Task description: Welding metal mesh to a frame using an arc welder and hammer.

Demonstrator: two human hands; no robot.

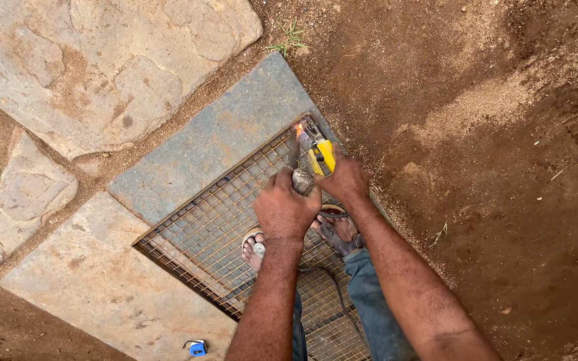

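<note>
1. Outdoors on reddish dirt ground (503,167), big flat stone slabs (115,67) lie around me.
2. My wire mesh panel (215,234) rests on the grey slab (215,140), under my sandalled feet.
3. My right hand (346,179) grips the yellow grinder (319,150), sparking at the mesh's corner.
4. My left hand (283,208) is wrapped round its side handle.
5. A little blue tape measure (197,347) sits nearby.

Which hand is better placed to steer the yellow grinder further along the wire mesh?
Probably the right hand: it grips the yellow grinder by its body near the sparks. The left hand holds the rear end, steadying.
</note>
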